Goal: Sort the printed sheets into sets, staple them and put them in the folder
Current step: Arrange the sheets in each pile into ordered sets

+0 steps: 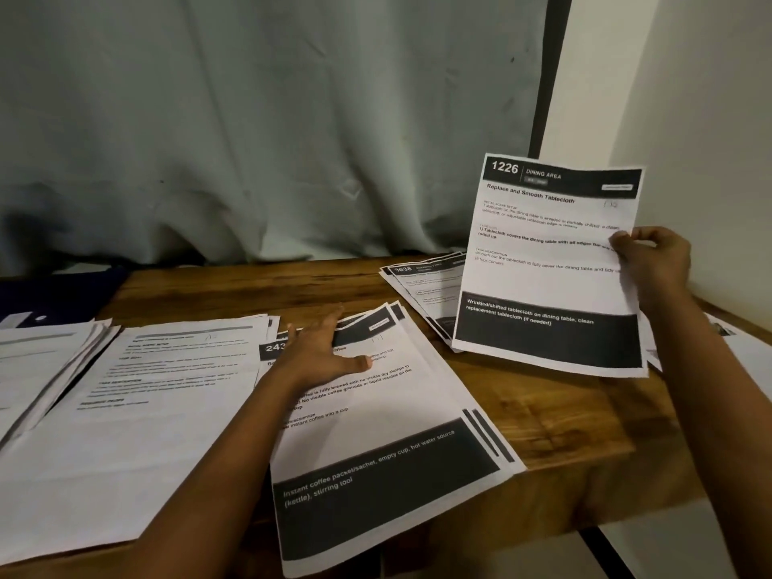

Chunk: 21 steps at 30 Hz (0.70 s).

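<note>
While the right hand pinches sheet 1226, the left hand, fingers flat, pins the overhanging coffee pile; lifting off risks a slide.

Varnished wood, warm grain, faint sheen: the table. Smooth matt white paper with dense black printed bands: the sheet at 2 o'clock, the stack at 6 o'clock. Creased matt grey-green cloth: the curtain at 12 o'clock.

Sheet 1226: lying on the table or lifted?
Lifted. Sheet 1226 is held nearly upright over the table, its right edge pinched by the right hand.
</note>
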Tool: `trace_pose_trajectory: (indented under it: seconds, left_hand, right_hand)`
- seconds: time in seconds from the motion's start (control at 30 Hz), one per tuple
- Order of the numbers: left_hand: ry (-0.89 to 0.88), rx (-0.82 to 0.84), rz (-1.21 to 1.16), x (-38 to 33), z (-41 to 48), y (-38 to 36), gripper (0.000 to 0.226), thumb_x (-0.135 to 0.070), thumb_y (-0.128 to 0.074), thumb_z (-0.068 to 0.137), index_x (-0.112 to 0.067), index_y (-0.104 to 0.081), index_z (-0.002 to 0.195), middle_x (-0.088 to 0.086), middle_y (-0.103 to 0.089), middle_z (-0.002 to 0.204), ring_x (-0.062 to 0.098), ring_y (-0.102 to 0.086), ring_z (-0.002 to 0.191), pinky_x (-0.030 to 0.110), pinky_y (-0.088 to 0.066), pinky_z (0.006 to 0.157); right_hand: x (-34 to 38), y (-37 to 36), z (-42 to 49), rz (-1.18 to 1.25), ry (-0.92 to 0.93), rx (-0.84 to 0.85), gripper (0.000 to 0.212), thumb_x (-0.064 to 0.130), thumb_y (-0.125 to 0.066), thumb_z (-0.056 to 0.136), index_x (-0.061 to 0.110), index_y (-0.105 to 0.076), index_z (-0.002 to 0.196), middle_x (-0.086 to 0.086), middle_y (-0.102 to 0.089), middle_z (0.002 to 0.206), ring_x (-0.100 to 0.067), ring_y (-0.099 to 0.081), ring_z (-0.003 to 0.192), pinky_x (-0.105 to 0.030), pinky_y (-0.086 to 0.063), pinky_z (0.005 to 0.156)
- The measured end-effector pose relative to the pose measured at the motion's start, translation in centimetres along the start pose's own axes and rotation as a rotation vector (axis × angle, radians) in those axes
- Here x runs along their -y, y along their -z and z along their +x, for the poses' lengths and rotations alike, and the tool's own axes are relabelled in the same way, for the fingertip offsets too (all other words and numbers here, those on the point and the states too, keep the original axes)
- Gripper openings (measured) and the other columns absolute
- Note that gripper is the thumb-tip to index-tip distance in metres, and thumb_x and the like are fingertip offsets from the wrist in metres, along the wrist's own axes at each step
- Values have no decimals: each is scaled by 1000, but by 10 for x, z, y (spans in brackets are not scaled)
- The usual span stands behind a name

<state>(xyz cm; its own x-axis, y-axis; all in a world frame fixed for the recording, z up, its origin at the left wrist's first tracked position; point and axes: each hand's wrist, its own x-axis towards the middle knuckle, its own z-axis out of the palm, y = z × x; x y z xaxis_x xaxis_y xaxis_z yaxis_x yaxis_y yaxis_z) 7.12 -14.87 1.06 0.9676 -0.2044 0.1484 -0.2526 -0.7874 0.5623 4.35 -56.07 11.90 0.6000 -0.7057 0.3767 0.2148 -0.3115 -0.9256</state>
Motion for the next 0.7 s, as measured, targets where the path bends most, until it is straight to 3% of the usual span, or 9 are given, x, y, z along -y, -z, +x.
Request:
trace_pose_trajectory:
  seconds: [0.13,0.23,0.33,0.4,0.47,0.57,0.7]
  left_hand:
    - [23,-67,-78,-3,0,1,93,-51,-77,72,-34,-26,148,4,-28,155,38,-4,145,57,-9,116]
    - [-36,-173,-169,-3,1,-1,61,-39,-74,80,-29,-46,134,4,-44,140,31,-29,135,57,-20,114]
    - [-85,-250,-235,0,6,-4,20,-30,-67,88,-24,-64,107,-2,-55,111,15,-47,102,55,-26,111]
    - [-79,-223,-350,0,6,-3,6,-31,-64,90,-26,-67,93,0,-59,102,21,-56,95,48,-42,97]
    - [-51,-184,-564,-5,3,0,10,-29,-59,94,-25,-66,89,7,-65,97,29,-63,91,39,-49,77]
    - [11,-165,-813,-10,-1,6,15,-24,-53,97,-19,-67,92,10,-69,93,28,-64,87,39,-48,77]
    - [81,-205,-1029,-16,-3,11,18,-20,-48,99,-16,-65,95,7,-71,91,22,-66,83,33,-52,73]
  right_hand:
    - [-7,0,-1,-94,-51,158,11,20,-68,88,14,-60,91,-5,-63,86,-9,-57,61,-14,-46,52]
    - [-10,-5,0,-121,-88,252,16,15,-69,87,15,-57,75,0,-60,74,-5,-59,51,-12,-44,47]
    - [-9,-11,-5,-194,-115,329,20,13,-67,87,13,-55,72,-5,-61,77,-12,-59,58,-18,-47,52]
    - [-11,-17,-7,-197,-106,379,26,8,-65,88,12,-50,67,-7,-58,73,-8,-58,48,-14,-47,46]
    - [-10,-20,-10,-245,-85,436,28,7,-65,87,9,-48,65,-9,-56,69,-9,-57,46,-12,-45,44]
    - [-8,-26,-8,-326,-116,541,16,15,-68,87,6,-56,81,-14,-60,76,-16,-57,53,-23,-45,57]
    - [-4,-41,-18,-418,-107,618,18,20,-69,86,9,-57,81,-10,-61,75,-21,-57,66,-25,-42,61]
